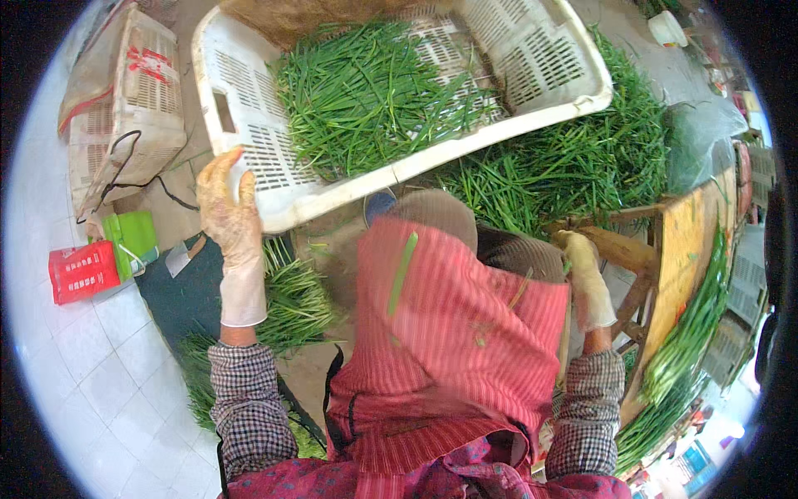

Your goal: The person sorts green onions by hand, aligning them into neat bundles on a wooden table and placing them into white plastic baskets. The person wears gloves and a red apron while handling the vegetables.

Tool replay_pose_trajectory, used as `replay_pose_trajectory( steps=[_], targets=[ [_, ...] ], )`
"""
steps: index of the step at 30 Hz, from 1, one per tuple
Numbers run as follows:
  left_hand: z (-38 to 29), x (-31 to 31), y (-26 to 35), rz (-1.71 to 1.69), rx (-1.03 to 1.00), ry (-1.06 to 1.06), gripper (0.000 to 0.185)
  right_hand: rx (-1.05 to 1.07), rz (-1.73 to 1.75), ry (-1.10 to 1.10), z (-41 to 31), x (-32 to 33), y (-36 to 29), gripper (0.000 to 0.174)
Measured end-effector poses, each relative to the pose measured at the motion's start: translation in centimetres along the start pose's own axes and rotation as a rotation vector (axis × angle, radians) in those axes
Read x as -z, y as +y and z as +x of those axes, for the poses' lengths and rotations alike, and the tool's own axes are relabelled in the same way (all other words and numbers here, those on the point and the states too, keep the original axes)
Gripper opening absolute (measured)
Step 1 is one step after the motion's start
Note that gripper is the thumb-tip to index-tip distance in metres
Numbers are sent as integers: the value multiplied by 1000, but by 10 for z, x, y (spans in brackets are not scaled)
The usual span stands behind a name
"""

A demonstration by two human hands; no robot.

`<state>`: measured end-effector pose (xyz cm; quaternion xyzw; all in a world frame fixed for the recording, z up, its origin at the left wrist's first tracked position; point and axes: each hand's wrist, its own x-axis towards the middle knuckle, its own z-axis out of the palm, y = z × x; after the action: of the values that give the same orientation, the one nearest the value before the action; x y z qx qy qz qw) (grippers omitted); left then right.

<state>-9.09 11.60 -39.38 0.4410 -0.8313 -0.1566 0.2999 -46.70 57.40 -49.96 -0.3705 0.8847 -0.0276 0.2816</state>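
A white plastic crate (399, 171) with slotted walls is tilted before me. Cut green chive-like leaves (361, 100) lie in a loose layer inside it. My left hand (230, 212), in a thin pale glove, grips the crate's near left corner, its fingers over the rim. My right hand (581, 262), also gloved, is beside my knee at a wooden frame (617, 249). A small green piece shows near its thumb side; its fingers are blurred and partly hidden. Just beyond it, a large heap of green leaves (561, 162) spreads under and right of the crate.
Pale-stemmed chive bundles (296, 299) lie left of my legs. More bundles (686, 337) lie along a wooden board (679, 249) at right. Another slotted crate (128, 112) with a dark cord stands at upper left. A red packet (84, 271) and green bag (131, 243) are beside white tiles.
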Motion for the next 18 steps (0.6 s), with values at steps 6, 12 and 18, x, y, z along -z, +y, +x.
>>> replay_pose_trajectory(
  steps=[6, 12, 18],
  targets=[
    [42, -34, -33, 203, 46, -45, 50, -218, 724, 213, 20, 96, -93, 16],
    [47, -38, -35, 153, 112, -48, 47, -110, 620, 598, 77, 185, -218, 22],
    [52, -36, -42, 181, 33, -71, 45, 489, 137, 239, 219, 175, -284, 23]
  ],
)
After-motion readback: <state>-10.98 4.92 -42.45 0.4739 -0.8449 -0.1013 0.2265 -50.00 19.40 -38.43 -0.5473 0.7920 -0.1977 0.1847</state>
